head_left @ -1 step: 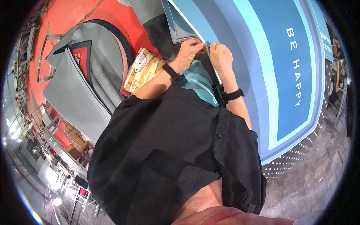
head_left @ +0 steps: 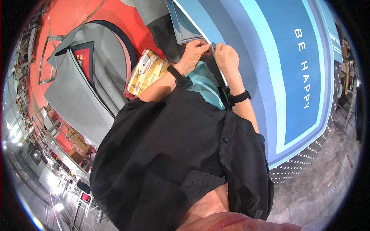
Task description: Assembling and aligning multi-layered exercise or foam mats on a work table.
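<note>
Grey mats [head_left: 77,98] (folded over), yellow package [head_left: 147,73], probably a cardboard box [head_left: 78,141].

Large mat [head_left: 266,77], banded in blues, white-lettered, spread flat, on the right

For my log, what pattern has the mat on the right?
The mat has bands of several blues; head view.

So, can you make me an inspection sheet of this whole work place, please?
Surface: red sheeting at upper left; black dotted covering under the mat at right.
Job's things: big blue striped mat with a pale strip along its left edge.
Clutter: folded grey mats and a yellow printed package.
Hands: left hand and right hand close together, seeming to pinch the strip; both wrists strapped.
Cables: nothing seen near the hands.
Surroundings: grey floor; glowing lamps at lower left.
</note>
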`<state>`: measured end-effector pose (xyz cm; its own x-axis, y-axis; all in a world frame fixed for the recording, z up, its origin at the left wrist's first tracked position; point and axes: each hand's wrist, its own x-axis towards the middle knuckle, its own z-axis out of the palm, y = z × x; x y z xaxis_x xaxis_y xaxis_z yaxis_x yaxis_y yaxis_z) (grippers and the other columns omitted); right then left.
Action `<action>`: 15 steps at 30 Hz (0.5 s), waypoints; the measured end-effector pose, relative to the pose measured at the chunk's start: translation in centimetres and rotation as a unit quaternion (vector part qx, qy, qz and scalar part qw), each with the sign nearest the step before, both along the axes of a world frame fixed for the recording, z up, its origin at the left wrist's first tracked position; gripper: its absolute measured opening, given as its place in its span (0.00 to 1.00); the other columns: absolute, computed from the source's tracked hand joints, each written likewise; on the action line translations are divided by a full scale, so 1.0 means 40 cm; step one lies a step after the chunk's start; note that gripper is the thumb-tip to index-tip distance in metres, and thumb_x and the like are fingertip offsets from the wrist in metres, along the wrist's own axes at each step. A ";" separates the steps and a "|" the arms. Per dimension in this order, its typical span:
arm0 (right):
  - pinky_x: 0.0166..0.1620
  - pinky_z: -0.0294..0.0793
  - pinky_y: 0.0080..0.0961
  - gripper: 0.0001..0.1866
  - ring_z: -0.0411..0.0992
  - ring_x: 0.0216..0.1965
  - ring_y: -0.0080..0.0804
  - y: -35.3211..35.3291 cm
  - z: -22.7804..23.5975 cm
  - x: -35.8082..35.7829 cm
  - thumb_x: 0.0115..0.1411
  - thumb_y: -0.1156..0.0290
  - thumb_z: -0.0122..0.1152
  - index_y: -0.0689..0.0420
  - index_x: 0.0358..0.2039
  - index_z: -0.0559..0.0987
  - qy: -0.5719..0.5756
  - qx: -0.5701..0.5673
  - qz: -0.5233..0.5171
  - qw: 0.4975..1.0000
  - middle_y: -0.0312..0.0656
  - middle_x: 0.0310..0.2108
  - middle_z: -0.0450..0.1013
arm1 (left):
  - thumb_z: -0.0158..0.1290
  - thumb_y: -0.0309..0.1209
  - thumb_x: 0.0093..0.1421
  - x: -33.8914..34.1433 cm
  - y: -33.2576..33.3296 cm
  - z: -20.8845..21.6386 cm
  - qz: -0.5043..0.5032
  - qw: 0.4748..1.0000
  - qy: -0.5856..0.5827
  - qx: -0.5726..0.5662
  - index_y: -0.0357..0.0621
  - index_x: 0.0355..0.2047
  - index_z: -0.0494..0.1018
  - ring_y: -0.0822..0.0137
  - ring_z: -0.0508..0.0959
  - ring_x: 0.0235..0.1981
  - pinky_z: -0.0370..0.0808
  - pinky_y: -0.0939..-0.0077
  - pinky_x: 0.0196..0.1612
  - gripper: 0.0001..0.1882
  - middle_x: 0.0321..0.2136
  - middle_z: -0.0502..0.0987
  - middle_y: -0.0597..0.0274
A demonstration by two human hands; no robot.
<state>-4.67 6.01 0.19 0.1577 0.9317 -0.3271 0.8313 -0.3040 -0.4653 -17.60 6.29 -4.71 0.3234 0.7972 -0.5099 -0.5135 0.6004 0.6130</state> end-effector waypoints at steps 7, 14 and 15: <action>0.33 0.65 0.44 0.25 0.70 0.28 0.52 -0.018 0.017 0.026 0.60 0.57 0.35 0.62 0.21 0.75 0.095 0.053 -0.065 0.992 0.53 0.22 0.71 | 0.48 0.28 0.54 0.008 0.016 0.007 -0.033 0.996 0.084 -0.004 0.36 0.28 0.69 0.71 0.74 0.27 0.72 0.79 0.31 0.06 0.26 0.73 0.61; 0.26 0.63 0.33 0.27 0.67 0.19 0.41 -0.131 0.006 0.091 0.61 0.54 0.38 0.62 0.17 0.72 0.168 0.055 -0.135 0.975 0.48 0.14 0.66 | 0.46 0.29 0.54 -0.005 0.039 -0.102 -0.122 0.955 0.266 0.040 0.35 0.28 0.70 0.70 0.75 0.25 0.73 0.78 0.30 0.08 0.23 0.73 0.60; 0.26 0.63 0.33 0.27 0.67 0.19 0.41 -0.152 0.000 0.097 0.61 0.54 0.38 0.62 0.17 0.72 0.170 0.055 -0.136 0.975 0.48 0.14 0.66 | 0.46 0.29 0.54 -0.008 0.033 -0.120 -0.123 0.955 0.268 0.040 0.35 0.28 0.70 0.70 0.75 0.25 0.73 0.78 0.30 0.08 0.23 0.73 0.60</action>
